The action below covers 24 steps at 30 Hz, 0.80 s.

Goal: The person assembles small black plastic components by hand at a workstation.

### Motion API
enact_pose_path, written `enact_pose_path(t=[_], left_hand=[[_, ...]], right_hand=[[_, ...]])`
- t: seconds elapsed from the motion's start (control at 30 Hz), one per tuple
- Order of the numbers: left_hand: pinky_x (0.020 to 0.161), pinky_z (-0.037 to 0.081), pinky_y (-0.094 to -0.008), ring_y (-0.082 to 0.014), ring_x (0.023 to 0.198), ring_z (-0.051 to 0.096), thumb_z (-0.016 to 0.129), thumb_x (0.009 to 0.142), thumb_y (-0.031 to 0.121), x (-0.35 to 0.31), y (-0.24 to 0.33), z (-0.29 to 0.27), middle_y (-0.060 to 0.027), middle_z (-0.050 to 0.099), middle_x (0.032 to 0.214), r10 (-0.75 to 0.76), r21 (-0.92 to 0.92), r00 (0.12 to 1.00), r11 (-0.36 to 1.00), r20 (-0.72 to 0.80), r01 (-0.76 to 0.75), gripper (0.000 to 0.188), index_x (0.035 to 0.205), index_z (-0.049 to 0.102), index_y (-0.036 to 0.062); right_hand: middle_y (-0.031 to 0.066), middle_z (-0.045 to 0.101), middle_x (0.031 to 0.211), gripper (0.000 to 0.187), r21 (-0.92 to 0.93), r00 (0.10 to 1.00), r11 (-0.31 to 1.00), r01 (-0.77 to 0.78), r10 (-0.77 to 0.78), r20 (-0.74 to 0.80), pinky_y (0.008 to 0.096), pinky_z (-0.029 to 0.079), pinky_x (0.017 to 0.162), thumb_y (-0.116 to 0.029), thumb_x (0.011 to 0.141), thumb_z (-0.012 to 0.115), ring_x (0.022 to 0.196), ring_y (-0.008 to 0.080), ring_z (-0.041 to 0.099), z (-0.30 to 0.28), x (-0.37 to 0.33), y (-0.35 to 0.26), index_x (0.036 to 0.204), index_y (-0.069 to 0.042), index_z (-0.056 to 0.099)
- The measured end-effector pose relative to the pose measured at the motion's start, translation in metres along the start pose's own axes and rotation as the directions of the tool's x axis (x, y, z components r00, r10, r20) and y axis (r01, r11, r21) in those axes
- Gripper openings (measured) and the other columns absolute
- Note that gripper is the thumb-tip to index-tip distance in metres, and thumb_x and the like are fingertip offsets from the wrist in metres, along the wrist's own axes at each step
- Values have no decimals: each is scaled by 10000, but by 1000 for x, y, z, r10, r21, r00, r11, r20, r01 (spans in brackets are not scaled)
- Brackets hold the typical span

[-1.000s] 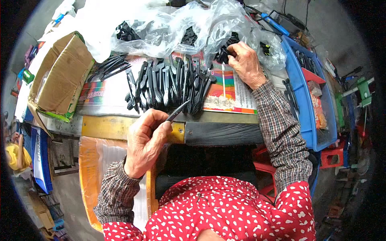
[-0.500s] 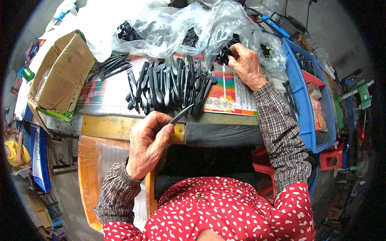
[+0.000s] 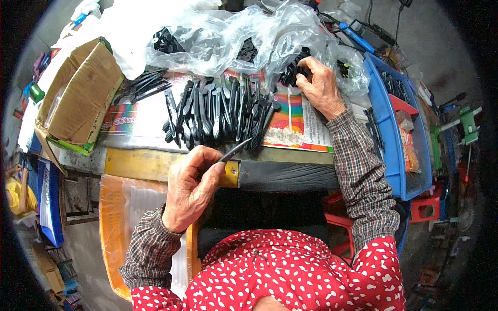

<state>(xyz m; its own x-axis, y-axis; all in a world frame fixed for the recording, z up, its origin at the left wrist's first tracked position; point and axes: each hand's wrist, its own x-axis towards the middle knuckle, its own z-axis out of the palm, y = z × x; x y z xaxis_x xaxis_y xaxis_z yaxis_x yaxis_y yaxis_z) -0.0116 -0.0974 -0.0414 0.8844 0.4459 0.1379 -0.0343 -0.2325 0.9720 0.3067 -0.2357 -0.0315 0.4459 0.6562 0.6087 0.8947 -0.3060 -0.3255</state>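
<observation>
My left hand [image 3: 191, 187] is closed in a pinch around a slim dark pointed piece [image 3: 237, 149], held above the table's front edge with its tip up and to the right. My right hand [image 3: 322, 89] reaches to the back right, fingers curled at a heap of small black parts [image 3: 291, 72] by the mouth of a clear plastic bag [image 3: 218, 57]. What lies between those fingertips is hidden. Between the hands, a wide pile of long black plastic pieces [image 3: 215, 111], roughly side by side, lies on the printed sheet [image 3: 316, 127].
At left stands an open cardboard box [image 3: 83, 96] beside more black pieces [image 3: 148, 85]. A blue tray [image 3: 391, 140] with parts flanks my right arm. Below the table are an orange-lined bin [image 3: 115, 228] and a red stool [image 3: 340, 220]. A person in yellow [image 3: 22, 194] is far left.
My right fingers have shifted slightly among the small black parts at the bag. The left hand keeps its pinch on the dark pointed piece, almost unmoved.
</observation>
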Motion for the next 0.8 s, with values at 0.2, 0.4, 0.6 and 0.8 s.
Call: enact_pose_path(t=[0.2, 0.4, 0.6, 0.8], left_hand=[[557, 396, -215, -39, 619, 462, 602, 920, 51, -2, 2, -1, 24, 530, 690, -51, -15, 999, 999, 11, 51, 57, 929, 597, -5], [561, 399, -216, -39, 623, 464, 605, 919, 46, -2, 0, -1, 18, 539, 695, -31, -11, 1000, 999, 3, 31, 54, 928, 598, -7], [576, 416, -220, -48, 631, 488, 606, 918, 41, -2, 1, -2, 8, 560, 701, -50, -2, 999, 999, 8, 50, 52, 925, 600, -10], [585, 424, -219, -48, 637, 498, 608, 917, 42, -1, -2, -3, 4, 568, 703, -38, 12, 999, 999, 12, 37, 55, 931, 603, -11]], right_hand=[[183, 687, 845, 238, 190, 986, 968, -166, 160, 49, 369, 542, 721, -85, 798, 656, 795, 305, 697, 1, -2, -6, 1011, 12, 611], [157, 693, 852, 221, 219, 993, 969, -117, 121, -5, 339, 541, 709, -83, 806, 681, 774, 243, 698, 7, -5, -1, 1007, 8, 671], [132, 686, 840, 148, 202, 992, 971, -129, 126, 30, 325, 510, 657, -104, 820, 686, 721, 234, 666, 2, -8, 2, 911, 12, 699], [132, 677, 822, 139, 204, 994, 973, -104, 106, 0, 328, 503, 650, -98, 828, 683, 724, 239, 664, 4, -10, 3, 924, -1, 710]])
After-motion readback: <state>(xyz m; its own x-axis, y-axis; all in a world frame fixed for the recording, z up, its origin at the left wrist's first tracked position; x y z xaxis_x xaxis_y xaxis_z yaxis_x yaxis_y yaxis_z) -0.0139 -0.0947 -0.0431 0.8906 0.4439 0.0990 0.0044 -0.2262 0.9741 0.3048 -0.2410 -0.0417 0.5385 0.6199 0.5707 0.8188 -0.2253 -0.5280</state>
